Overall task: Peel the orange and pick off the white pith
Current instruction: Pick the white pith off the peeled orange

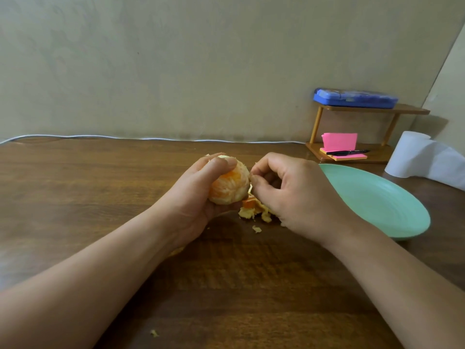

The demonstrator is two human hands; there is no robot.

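**Item:** orange (230,185), rind off, with pale pith (236,191) webbing most of its face and bare flesh showing near the top.

**Location:** held just above the surface (226,285), centre of view.

**Left hand** (198,197): wrapped round the orange from the left and beneath, clamped on it.

**Right hand** (289,190): fingers curled, thumb and forefinger pinched together against the orange's right flank. It is apparently pinching a shred of pith, though the shred is too small to make out.

**Waste:** peel heap (254,210) on the surface directly under the hands, and one loose scrap (256,229) just in front of it.

**Nearby:** green plate (377,197) to the right, holding nothing visible.

**Step in hand (judged):** peeling is done and pith-picking is under way, with much pith left.

**Next move calls for (judged):**
- A light pull away from the fruit, along the strand, so the membrane does not tear.
- Dropping the shred on the heap.
- A small turn of the orange by the left hand to bring an uncleaned patch round.
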